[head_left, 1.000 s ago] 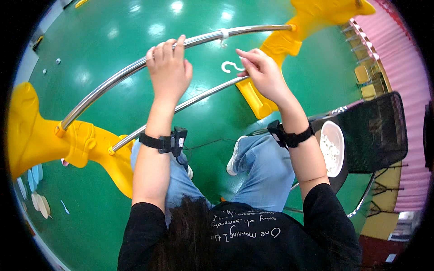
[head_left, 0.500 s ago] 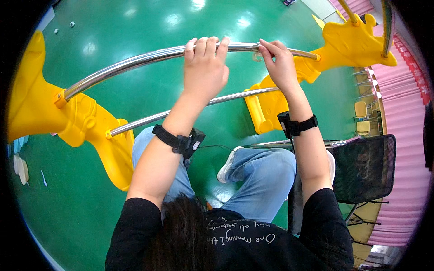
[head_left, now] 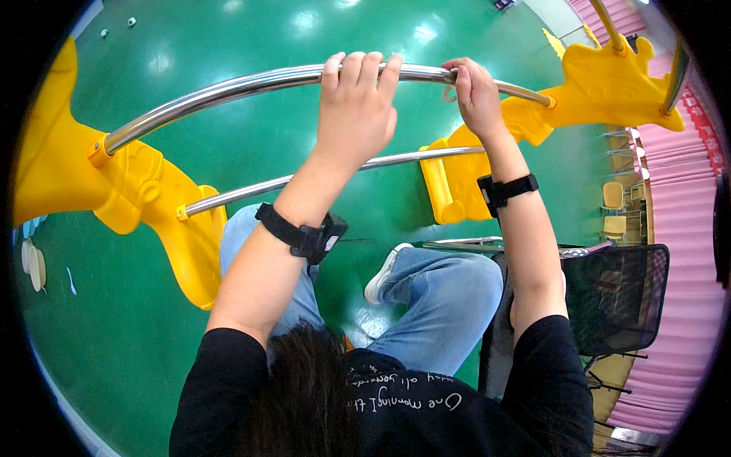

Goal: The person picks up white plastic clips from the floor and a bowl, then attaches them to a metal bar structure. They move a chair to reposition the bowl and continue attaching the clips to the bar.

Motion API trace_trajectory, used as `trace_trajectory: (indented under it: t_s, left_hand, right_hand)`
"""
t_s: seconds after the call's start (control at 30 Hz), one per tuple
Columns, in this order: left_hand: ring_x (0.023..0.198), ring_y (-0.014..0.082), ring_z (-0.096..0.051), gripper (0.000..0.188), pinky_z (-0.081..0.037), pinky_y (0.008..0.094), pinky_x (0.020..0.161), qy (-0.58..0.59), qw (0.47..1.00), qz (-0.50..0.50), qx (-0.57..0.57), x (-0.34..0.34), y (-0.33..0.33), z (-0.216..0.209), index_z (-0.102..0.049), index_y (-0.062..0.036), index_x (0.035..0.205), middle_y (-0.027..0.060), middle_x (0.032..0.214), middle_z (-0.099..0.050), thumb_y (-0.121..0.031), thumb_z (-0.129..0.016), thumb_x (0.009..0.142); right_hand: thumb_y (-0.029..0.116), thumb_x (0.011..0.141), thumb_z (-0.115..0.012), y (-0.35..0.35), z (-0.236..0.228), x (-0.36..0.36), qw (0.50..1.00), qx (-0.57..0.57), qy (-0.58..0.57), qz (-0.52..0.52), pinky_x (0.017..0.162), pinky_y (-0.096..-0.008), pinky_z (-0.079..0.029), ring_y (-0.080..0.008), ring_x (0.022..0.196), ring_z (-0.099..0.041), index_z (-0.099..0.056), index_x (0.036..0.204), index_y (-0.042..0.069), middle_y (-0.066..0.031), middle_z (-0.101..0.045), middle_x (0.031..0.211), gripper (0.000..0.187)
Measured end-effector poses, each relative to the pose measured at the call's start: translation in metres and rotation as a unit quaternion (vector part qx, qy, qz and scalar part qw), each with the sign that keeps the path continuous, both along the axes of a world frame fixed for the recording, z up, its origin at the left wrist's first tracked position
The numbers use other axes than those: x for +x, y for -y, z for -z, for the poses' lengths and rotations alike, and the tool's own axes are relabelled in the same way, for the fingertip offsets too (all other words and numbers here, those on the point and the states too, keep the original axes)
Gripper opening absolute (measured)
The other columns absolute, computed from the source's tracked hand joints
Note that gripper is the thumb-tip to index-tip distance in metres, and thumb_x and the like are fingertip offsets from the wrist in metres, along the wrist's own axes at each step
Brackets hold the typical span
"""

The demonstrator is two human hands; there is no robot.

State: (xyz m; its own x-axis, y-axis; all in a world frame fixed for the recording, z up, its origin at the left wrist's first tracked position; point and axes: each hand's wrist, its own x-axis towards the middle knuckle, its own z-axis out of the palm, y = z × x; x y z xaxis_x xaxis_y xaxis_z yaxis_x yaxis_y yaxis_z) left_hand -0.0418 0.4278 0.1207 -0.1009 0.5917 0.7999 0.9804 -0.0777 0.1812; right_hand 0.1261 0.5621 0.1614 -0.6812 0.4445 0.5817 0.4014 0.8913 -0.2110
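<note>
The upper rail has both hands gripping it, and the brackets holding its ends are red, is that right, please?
Not quite: the head view shows both the left hand and right hand gripping the upper rail, but the brackets are yellow, not red.

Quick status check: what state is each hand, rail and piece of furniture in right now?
left hand: gripping the upper rail, fingers curled over it.
right hand: closed around the upper rail.
upper rail: held by both hands, ends in yellow brackets.
lower rail: untouched.
black mesh chair: upright, beside the right arm.
</note>
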Motion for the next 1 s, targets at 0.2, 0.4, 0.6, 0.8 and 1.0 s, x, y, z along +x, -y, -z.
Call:
trace_trajectory:
  t_s: [0.2, 0.4, 0.6, 0.8, 1.0]
  left_hand:
    - [0.104, 0.0206, -0.045, 0.050, -0.028, 0.0414, 0.095, -0.007, 1.000, -0.009, 0.003, 0.002, -0.001, 0.002, -0.051, -0.0118, 0.118, 0.0049, 0.106, -0.050, -0.014, -0.059, 0.068]
    - [0.104, 0.0208, -0.045, 0.050, -0.028, 0.0414, 0.096, -0.009, 1.000, -0.013, 0.005, 0.003, -0.001, 0.001, -0.051, -0.0131, 0.118, 0.0045, 0.106, -0.050, -0.014, -0.060, 0.068]
    - [0.103, 0.0205, -0.045, 0.051, -0.028, 0.0407, 0.095, -0.014, 1.000, -0.006, 0.008, 0.000, -0.002, 0.003, -0.051, -0.0133, 0.118, 0.0041, 0.105, -0.050, -0.014, -0.060, 0.068]
    - [0.103, 0.0212, -0.045, 0.051, -0.028, 0.0409, 0.096, -0.016, 1.000, 0.000, 0.007, 0.000, -0.002, 0.000, -0.051, -0.0140, 0.118, 0.0044, 0.105, -0.050, -0.014, -0.059, 0.068]
    - [0.105, 0.0225, -0.045, 0.052, -0.028, 0.0420, 0.097, -0.028, 0.999, -0.009, -0.025, 0.001, 0.000, -0.002, -0.048, -0.0152, 0.121, 0.0052, 0.108, -0.050, -0.017, -0.058, 0.070]
  right_hand:
    - [0.022, 0.093, -0.034, -0.005, -0.002, -0.001, 1.000, 0.007, 0.014, -0.023, 0.073, -0.0391, -0.044, -0.0322, 0.079, -0.056, -0.059, 0.093, 0.003, -0.0139, -0.060, 0.085, 0.031]
    - [0.022, 0.093, -0.036, -0.008, 0.002, -0.003, 0.998, 0.059, 0.012, -0.018, 0.075, -0.0389, -0.044, -0.0306, 0.083, -0.056, -0.060, 0.094, 0.003, -0.0123, -0.060, 0.090, 0.031]
    - [0.024, 0.093, -0.038, -0.010, 0.007, -0.003, 0.995, 0.093, 0.025, -0.011, 0.080, -0.0386, -0.043, -0.0300, 0.088, -0.055, -0.060, 0.096, 0.002, -0.0116, -0.060, 0.096, 0.031]
    - [0.019, 0.091, -0.045, -0.006, -0.005, 0.017, 0.995, -0.044, -0.076, -0.036, 0.096, -0.0344, -0.035, -0.0284, 0.111, -0.047, -0.055, 0.113, 0.004, -0.0138, -0.052, 0.118, 0.028]
    - [0.015, 0.086, -0.055, 0.065, -0.024, 0.148, 0.984, -0.062, 0.019, 0.168, 0.101, -0.0349, -0.029, -0.0257, 0.120, -0.040, -0.054, 0.115, 0.007, -0.0103, -0.048, 0.125, 0.030]
